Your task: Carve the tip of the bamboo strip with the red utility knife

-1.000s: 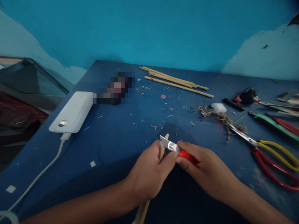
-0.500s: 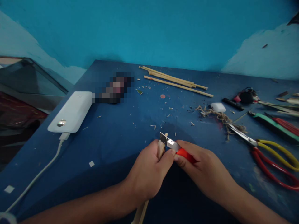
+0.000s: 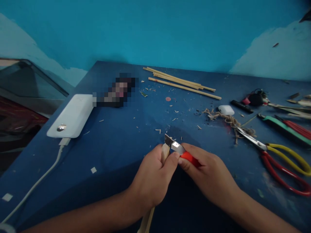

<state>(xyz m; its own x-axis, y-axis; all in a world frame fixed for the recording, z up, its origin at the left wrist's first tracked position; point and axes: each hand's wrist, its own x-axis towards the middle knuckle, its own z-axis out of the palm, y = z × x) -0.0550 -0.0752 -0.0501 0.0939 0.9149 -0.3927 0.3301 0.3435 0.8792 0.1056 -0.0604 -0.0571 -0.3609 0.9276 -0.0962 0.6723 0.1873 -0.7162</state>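
My left hand [image 3: 154, 176] is wrapped round a pale wooden stick [image 3: 165, 152], whose tip shows above the fingers and whose lower end shows below the wrist. In my right hand [image 3: 211, 171] is a red utility knife [image 3: 190, 158] with a metal head. Its short blade lies at the tip of the stick, pointing up and left. The left thumb touches or nearly touches the knife's metal head. Most of the knife's handle is hidden in the right fingers.
Bamboo sticks [image 3: 184, 87] lie near the wall. To the right are scissors [image 3: 264, 147], twine [image 3: 230, 121], a white case [image 3: 225, 110] and a green tool [image 3: 284, 127]. A white power bank [image 3: 73, 116] with a cable lies left. Shavings dot the blue table [image 3: 116, 139].
The knife and both hands have shifted slightly left and up. The blade now sits at the stick's upper left edge, and more of the stick's pale cut face shows.
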